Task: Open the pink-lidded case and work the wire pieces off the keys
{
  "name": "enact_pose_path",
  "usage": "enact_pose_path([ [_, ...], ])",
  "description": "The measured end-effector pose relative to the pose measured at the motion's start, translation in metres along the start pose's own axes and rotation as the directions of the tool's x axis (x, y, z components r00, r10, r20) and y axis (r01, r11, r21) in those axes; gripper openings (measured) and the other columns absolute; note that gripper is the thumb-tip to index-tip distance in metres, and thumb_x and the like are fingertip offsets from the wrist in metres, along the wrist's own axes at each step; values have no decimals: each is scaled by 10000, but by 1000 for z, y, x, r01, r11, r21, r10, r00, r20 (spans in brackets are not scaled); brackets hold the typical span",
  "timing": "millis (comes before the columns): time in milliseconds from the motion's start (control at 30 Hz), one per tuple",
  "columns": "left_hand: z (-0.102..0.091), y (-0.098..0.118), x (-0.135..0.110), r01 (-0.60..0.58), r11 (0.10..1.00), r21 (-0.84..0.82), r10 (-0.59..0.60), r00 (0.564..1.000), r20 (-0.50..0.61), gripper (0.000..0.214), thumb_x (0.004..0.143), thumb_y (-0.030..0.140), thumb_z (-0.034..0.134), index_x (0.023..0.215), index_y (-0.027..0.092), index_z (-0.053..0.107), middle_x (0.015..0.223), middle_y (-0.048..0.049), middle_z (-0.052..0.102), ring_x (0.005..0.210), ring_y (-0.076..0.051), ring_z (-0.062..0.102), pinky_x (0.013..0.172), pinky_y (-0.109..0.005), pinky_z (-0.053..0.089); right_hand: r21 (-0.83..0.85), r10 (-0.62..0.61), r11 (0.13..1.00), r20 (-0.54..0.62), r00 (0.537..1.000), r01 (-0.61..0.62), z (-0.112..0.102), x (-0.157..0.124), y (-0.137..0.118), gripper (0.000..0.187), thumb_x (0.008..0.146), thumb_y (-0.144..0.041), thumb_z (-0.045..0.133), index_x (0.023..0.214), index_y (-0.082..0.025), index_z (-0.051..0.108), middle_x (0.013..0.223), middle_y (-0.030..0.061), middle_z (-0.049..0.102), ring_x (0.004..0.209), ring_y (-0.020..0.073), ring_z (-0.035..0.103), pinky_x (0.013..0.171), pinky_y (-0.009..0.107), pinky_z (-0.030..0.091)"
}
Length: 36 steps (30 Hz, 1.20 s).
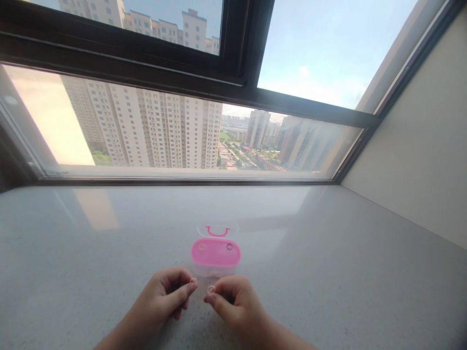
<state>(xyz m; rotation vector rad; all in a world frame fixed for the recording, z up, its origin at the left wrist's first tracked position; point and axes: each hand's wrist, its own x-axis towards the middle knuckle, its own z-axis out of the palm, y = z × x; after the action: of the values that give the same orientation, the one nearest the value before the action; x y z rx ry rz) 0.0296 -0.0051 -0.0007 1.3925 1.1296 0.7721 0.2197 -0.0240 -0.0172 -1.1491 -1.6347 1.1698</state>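
Observation:
My left hand pinches a small pale ring between thumb and forefinger. Facing it, my right hand holds another small pale ring in the same kind of pinch; the two rings are apart. Whether these are hair ties or finger rings is too small to tell. Just beyond both hands stands an oval box with a pink top and a see-through lower part. On the pink surface lie a light ring at the left and a dark ring at the right.
Behind the box lies a clear oval lid with a pink handle. All this rests on a speckled, glossy pale sill. A dark-framed window runs along the back, and a plain wall bounds the right side.

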Motion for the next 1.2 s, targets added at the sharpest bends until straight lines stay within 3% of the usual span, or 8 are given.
enact_pose_path([
  [467,1,1,1,5,1000,-10,-5,1000,7,331,726,464,637,681,136,629,489,40,506,428,-93,426,427,-199,331,3,-9,1000,-11,1000,9,0,0,-2,301,757,-347,611,560,-130,542,494,-61,306,492,71,258,457,223,187],
  [833,0,-1,0,-5,1000,-4,6,1000,11,306,741,439,630,690,138,634,494,39,507,437,-98,434,433,-202,338,-1,17,1000,-25,1000,-17,1,1,1,364,744,-437,624,563,-122,592,501,-54,323,503,79,278,466,224,214],
  [1200,0,-2,2,-13,1000,-6,13,1000,20,306,759,432,620,698,133,637,503,36,514,438,-92,427,434,-199,329,-4,3,1000,-25,1000,-3,1,0,1,293,747,-354,613,568,-128,561,505,-53,336,501,78,286,469,223,216],
])
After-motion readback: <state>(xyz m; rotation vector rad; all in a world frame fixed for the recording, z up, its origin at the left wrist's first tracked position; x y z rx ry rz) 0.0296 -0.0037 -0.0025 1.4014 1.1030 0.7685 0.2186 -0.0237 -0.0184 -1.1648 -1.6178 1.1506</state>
